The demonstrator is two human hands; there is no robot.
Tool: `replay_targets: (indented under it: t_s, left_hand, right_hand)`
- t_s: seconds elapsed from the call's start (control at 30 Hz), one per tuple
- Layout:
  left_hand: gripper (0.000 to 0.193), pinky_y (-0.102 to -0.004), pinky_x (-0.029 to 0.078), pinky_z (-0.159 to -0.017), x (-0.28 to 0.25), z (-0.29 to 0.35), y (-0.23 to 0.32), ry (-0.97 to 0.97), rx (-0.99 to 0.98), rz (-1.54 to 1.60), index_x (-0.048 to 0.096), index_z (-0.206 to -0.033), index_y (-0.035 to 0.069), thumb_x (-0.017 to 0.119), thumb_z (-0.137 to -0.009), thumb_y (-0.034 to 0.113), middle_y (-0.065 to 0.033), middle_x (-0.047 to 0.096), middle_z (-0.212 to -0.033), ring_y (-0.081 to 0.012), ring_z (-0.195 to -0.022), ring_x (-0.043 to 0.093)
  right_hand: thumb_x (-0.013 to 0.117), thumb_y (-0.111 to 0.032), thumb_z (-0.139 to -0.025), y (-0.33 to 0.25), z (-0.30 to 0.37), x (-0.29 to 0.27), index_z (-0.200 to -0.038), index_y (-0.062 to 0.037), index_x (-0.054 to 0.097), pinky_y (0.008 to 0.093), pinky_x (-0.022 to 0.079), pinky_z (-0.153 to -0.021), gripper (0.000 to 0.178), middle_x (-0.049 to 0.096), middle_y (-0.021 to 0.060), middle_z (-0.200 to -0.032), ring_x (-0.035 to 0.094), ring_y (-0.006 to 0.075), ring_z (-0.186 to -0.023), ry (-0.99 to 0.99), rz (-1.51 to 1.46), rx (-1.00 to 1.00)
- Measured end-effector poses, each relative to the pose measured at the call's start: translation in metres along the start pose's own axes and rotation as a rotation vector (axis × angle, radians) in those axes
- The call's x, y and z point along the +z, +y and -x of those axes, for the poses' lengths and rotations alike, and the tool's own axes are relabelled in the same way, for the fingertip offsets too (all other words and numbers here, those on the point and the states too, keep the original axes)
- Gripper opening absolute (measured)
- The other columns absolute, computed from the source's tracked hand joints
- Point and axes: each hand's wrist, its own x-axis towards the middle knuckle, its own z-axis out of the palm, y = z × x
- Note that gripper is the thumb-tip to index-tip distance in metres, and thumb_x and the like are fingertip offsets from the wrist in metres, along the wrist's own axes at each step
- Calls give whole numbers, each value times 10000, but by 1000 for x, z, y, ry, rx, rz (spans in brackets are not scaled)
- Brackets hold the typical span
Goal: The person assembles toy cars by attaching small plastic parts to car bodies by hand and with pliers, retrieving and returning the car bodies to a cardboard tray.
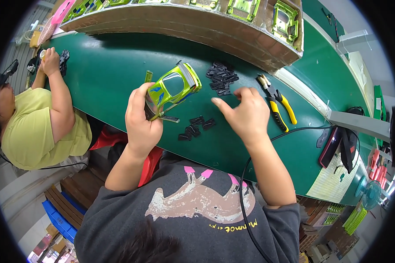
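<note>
My left hand (141,120) is closed round a shiny lime-green toy car body (173,85) with blue markings and a dark spoiler. The body is tilted, and its lower side is partly covered by my fingers. My right hand (249,109) hovers over the table with thumb and forefinger apart and nothing visible between them; its other fingers curl under and are partly hidden. Just beyond its fingertips lies a heap of small black plastic parts (221,76). Several more black parts (195,128) are scattered nearer to me, between my two hands.
Yellow-and-black pliers (278,107) lie right of my right hand on the green table (105,65). A long cardboard box (184,23) with green car bodies spans the back. A dark cable (294,129) crosses at right, near a phone (328,147). A co-worker (39,118) sits at left.
</note>
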Motion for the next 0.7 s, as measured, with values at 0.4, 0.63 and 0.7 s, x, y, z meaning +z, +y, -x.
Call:
replay_targets:
  t_s: [0.4, 0.63, 0.7]
  left_hand:
    - [424, -308, 466, -889, 1, 1, 3, -68, 10, 58, 540, -1262, -8, 689, -866, 25, -144, 609, -1113, -254, -995, 608]
    - [557, -350, 487, -814, 12, -1, 13, -95, 111, 174, 565, -1207, 11, 601, -668, -124, -166, 606, -1010, -346, -906, 608]
    - [553, -341, 486, -815, 14, -1, 13, -139, 113, 230, 565, -1213, 14, 614, -680, -125, -161, 610, -1020, -330, -910, 611]
  right_hand:
    - [712, -231, -844, 8, 3, 18, -875, 10, 616, 400, 546, -677, 262, 608, 155, -847, 654, 325, -775, 21, 146, -144]
    - [670, -27, -832, 51, 19, 1, -944, -3, 700, 385, 549, -709, 118, 668, 152, -920, 671, 318, -756, 68, -298, 76]
    - [691, -30, -816, 48, 22, -5, -950, -8, 703, 380, 544, -705, 136, 665, 150, -919, 668, 312, -755, 11, -400, 111]
